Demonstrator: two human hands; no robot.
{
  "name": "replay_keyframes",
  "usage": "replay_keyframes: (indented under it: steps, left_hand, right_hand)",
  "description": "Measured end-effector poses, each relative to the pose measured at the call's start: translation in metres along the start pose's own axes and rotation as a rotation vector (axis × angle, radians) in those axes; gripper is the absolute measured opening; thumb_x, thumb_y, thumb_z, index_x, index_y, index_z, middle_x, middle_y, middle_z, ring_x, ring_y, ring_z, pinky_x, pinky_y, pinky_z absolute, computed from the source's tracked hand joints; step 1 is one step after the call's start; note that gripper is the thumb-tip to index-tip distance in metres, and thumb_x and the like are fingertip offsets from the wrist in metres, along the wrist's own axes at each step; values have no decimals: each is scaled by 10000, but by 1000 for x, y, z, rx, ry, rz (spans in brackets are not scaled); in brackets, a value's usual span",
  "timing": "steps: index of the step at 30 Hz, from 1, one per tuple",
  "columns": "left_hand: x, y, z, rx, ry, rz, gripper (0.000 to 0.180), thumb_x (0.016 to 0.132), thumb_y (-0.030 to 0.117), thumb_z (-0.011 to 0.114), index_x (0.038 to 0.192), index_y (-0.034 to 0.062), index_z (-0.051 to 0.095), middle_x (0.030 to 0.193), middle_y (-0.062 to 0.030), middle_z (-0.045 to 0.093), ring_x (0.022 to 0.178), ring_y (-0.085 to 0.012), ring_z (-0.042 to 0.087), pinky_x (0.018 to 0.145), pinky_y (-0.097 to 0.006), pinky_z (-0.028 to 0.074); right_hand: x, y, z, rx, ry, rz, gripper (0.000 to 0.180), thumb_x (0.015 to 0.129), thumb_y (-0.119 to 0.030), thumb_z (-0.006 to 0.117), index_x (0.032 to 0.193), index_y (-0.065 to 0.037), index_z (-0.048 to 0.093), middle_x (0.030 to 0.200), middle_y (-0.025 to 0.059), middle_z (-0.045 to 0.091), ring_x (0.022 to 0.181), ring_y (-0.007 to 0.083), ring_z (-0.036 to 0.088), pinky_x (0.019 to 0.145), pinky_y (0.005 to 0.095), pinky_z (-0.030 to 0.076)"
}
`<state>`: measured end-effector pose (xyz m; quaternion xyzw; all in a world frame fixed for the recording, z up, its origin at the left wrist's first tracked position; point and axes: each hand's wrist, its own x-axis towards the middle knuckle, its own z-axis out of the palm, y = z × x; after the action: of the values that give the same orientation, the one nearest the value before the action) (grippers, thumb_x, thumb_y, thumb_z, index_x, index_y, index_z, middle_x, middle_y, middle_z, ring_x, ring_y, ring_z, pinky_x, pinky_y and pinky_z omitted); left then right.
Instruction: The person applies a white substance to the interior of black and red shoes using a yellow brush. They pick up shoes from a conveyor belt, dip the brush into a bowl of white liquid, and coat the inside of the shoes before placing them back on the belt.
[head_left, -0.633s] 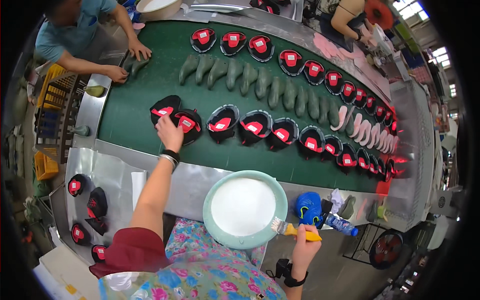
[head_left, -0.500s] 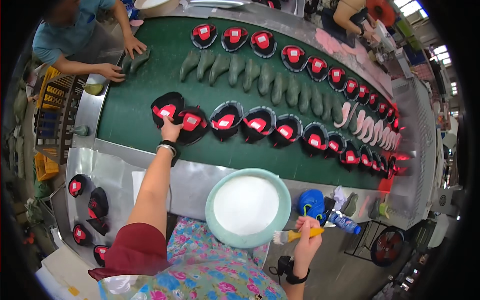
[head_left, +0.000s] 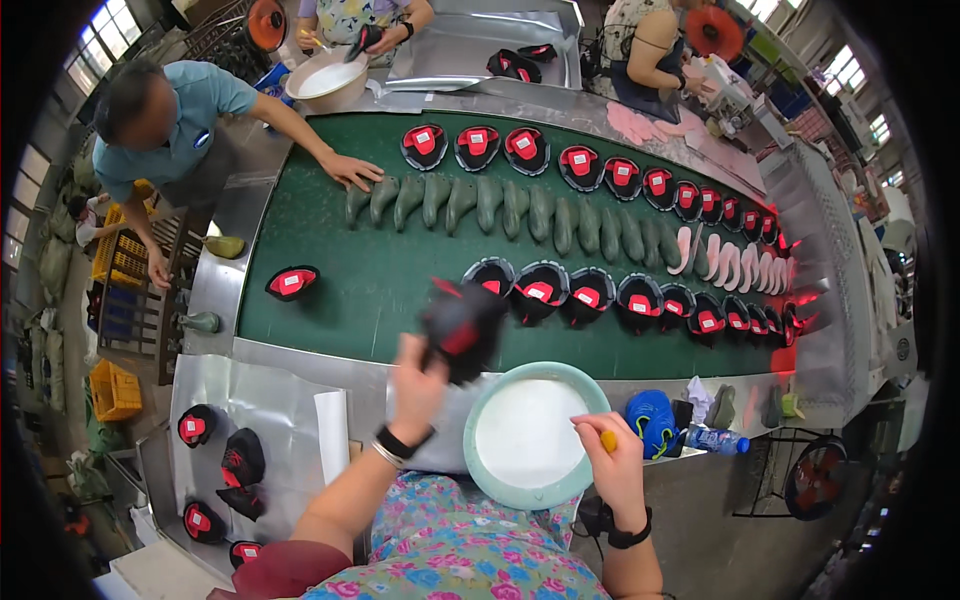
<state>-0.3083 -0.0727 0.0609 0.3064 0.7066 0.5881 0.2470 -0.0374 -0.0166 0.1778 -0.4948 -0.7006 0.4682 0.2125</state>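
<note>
Black-and-red shoe upper (head_left: pixel 463 330), blurred, is gripped between pinched left fingers (head_left: pixel 410 354); a yellow-handled brush (head_left: pixel 608 441) is clasped by curled right fingers (head_left: pixel 598 425) beside the pale-green basin (head_left: pixel 473 445).

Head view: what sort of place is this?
Most likely a shoe factory line: rows of black-and-red shoe uppers and dark green foot-shaped lasts on a long green work surface, plus a pale green basin of white material, with other people at nearby stations.
</note>
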Motion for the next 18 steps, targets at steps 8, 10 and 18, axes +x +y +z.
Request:
replay_keyframes:
  steps: [8,10,18]
  left_hand:
    - [-96,50,31,98,-528,907,423,683,-17,660,1097,64,628,1422,-230,488,1136,-368,608,919,-393,541]
    - [-99,40,14,236,-719,892,561,775,-14,641,1316,97,544,1517,-218,393,1261,-311,539,1020,-386,483]
    - [-117,52,-28,-456,-1095,-28,850,836,-99,497,1596,127,190,1554,-115,352,1335,-226,472,1007,-350,477]
  right_hand:
    - [-39,-26,-36,658,-72,371,198,861,-77,759,1003,-47,624,759,-35,559,531,25,420,491,203,327]
    - [-53,-32,-40,594,-71,326,195,853,-57,762,1004,-45,639,780,-35,582,545,17,419,489,198,300]
    - [-77,-41,3,112,-519,56,255,882,-140,743,1080,-28,627,886,43,654,813,136,591,754,289,476]
